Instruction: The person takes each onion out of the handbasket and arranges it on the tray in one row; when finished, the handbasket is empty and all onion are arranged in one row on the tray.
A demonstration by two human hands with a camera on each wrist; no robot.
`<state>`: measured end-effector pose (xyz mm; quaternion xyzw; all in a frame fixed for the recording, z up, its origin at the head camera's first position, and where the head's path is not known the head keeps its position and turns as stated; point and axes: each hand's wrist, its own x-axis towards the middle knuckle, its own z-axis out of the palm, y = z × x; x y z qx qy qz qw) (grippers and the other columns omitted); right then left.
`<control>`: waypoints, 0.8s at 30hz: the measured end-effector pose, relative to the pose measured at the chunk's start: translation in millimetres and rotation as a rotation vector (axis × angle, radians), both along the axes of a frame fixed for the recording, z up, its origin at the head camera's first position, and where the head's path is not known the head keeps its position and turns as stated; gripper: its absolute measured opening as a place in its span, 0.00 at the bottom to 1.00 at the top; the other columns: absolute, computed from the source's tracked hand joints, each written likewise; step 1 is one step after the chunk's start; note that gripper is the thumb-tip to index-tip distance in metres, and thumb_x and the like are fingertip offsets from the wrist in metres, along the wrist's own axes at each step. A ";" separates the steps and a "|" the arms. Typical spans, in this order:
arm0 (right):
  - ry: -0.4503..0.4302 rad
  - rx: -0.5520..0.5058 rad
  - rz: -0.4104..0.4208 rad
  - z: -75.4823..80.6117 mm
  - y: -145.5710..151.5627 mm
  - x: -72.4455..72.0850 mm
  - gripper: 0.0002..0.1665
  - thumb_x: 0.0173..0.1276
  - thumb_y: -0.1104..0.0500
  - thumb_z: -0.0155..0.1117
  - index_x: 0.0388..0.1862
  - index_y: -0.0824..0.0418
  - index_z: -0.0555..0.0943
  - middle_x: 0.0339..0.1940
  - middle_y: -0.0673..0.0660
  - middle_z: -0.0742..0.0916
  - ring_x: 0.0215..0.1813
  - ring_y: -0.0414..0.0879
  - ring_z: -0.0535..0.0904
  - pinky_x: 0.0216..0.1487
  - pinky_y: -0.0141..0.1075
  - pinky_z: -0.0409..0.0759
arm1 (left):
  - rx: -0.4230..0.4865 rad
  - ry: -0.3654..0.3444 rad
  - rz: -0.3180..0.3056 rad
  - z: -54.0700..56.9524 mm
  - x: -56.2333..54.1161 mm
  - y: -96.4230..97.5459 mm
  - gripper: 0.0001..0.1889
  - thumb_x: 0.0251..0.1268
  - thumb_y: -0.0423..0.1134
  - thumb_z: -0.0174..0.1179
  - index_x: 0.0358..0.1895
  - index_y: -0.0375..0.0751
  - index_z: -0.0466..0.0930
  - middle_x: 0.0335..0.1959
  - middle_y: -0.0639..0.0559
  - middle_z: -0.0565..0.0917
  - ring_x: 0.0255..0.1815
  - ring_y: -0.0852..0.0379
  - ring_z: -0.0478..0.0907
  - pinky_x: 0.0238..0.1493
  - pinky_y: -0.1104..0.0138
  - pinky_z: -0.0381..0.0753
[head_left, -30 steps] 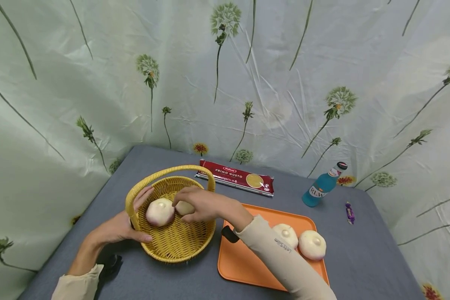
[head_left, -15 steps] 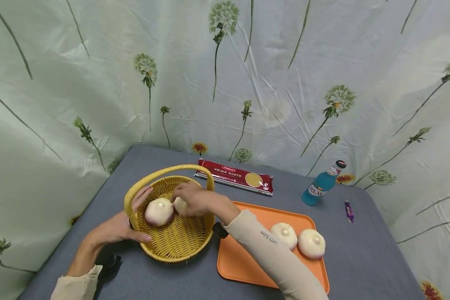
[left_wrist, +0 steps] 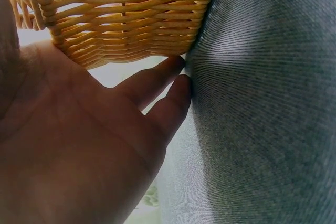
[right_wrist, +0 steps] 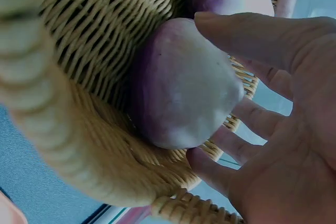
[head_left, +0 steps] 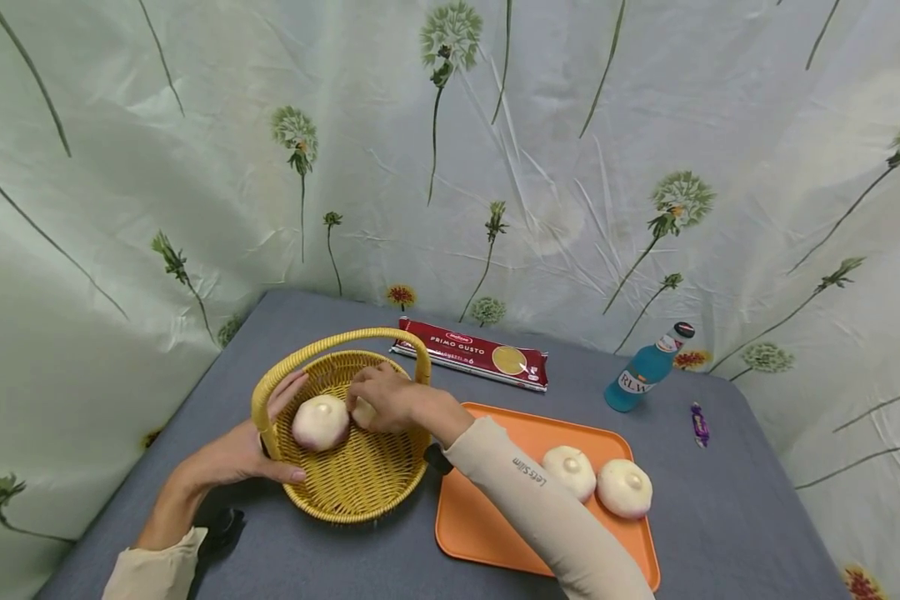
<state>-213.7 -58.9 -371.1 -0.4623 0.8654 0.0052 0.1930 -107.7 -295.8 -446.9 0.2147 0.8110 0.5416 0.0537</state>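
A yellow wicker basket (head_left: 360,500) with an arched handle holds two white-and-purple turnips. My left hand (head_left: 232,454) rests against its left side, fingers and thumb spread along the wall; in the left wrist view its fingertips reach down beside the basket's base to the cloth. My right hand (head_left: 393,400) reaches in under the handle and holds the right-hand turnip (right_wrist: 184,87) by the fingertips, thumb on one edge and fingers on the other, the palm apart from it. The other turnip (head_left: 321,422) lies just to its left.
Right of the basket, an orange tray (head_left: 465,525) bears two more turnips (head_left: 624,489), partly behind my right sleeve. A red spaghetti packet (head_left: 472,354) lies behind. Farther right are a blue bottle (head_left: 637,379) and a purple-wrapped sweet (head_left: 700,425). A flowered curtain (head_left: 540,167) hangs behind the table.
My right hand has shifted slightly left and drawn its fingers closer round the right-hand turnip. Its forearm has swung a little left over the tray. Left hand and basket stay about the same.
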 end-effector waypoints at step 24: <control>0.092 0.018 0.029 -2.0 3.4 6.0 0.20 0.71 0.52 0.66 0.61 0.38 0.77 0.68 0.49 0.74 0.68 0.50 0.65 0.67 0.43 0.68 | 0.016 0.002 -0.005 -1.4 1.1 -0.2 0.67 0.46 0.33 0.79 0.82 0.44 0.34 0.82 0.38 0.30 0.71 0.86 0.38 0.61 0.86 0.54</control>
